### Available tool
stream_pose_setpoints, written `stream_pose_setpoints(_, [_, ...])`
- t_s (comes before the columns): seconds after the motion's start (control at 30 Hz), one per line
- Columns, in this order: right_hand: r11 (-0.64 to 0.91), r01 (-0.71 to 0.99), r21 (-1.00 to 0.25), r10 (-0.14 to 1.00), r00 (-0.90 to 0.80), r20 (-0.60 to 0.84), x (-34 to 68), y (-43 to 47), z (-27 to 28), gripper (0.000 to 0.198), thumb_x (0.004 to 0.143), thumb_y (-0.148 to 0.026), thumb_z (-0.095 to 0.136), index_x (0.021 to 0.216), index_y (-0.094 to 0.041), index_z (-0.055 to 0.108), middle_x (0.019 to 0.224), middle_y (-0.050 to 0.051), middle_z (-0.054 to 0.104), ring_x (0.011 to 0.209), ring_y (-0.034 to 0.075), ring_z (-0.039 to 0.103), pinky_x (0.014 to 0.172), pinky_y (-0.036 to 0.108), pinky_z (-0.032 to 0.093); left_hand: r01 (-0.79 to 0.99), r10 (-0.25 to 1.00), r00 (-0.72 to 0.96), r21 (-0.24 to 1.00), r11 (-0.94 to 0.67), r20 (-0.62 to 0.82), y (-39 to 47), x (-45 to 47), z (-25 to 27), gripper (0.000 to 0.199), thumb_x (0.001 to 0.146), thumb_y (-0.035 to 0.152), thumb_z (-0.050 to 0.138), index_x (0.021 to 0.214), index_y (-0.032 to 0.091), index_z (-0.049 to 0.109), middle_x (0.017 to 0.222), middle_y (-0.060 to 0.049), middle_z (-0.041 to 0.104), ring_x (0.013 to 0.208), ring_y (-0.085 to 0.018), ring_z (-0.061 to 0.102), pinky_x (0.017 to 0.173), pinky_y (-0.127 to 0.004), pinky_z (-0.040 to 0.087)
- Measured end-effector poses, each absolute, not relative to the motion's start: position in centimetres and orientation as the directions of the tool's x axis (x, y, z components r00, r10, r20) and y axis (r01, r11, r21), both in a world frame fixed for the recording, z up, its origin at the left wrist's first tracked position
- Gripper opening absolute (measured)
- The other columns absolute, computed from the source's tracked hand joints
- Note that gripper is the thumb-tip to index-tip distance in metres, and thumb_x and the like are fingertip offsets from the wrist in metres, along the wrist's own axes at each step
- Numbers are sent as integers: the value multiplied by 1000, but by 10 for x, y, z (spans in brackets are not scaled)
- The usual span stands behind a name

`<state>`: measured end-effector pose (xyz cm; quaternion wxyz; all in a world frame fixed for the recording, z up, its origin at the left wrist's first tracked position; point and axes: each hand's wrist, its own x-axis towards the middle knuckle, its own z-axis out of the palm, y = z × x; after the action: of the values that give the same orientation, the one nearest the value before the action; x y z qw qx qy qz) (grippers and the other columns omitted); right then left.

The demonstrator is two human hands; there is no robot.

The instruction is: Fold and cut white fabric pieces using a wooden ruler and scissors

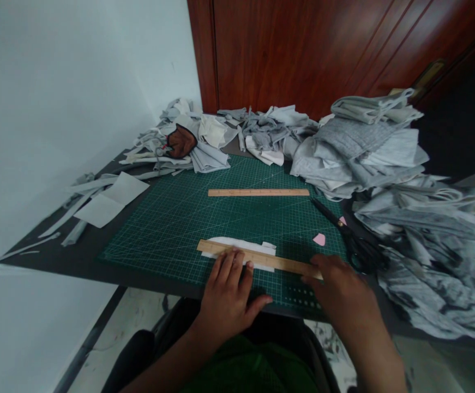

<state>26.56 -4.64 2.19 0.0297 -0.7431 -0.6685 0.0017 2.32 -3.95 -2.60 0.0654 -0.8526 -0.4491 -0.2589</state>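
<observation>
A wooden ruler (262,257) lies at a slight slant across a piece of white fabric (237,241) on the green cutting mat (159,218). My left hand (229,289) presses down on the ruler and the fabric with its fingers stretched out and the thumb spread to the right. At the ruler's right end, my right hand (339,289) pinches it between thumb and fingers. The fabric shows above and below the ruler; part of it is hidden under my left fingers.
A second wooden ruler (257,192) lies farther back on the mat. Black scissors (355,243) and a small pink piece (319,239) are to the right. Piled grey fabric (355,147) fills the right side. Scraps (212,131) line the back; a folded white sheet (112,199) lies left.
</observation>
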Motion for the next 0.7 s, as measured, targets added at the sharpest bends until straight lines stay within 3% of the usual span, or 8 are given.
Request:
stream_pose_setpoints(0.13, [-20, 993, -113, 997, 28, 74, 291, -46, 14, 31, 80, -22, 78, 108, -25, 67, 111, 10, 73, 100, 33, 71, 80, 43, 52, 805, 737, 462, 115, -582, 492, -39, 23, -25, 61, 96, 63, 54, 123, 10, 67, 138, -25, 62, 134, -40, 55, 111, -59, 46])
stream_pose_setpoints(0.4, [-20, 969, -245, 1000, 24, 13, 296, -42, 16, 19, 84, -17, 69, 99, -28, 74, 106, 6, 71, 97, 28, 70, 84, 41, 52, 806, 738, 457, 121, -580, 496, -40, 23, -27, 60, 95, 62, 56, 124, 10, 66, 139, -24, 61, 135, -40, 54, 113, -59, 45])
stream_pose_setpoints(0.7, [-63, 966, -249, 995, 42, -89, 295, -38, 21, 19, 89, -17, 64, 98, -28, 76, 108, 7, 70, 102, 29, 67, 89, 41, 52, 794, 723, 474, 110, -598, 502, -39, 23, -24, 59, 95, 59, 58, 121, 7, 68, 137, -26, 62, 134, -41, 54, 112, -59, 45])
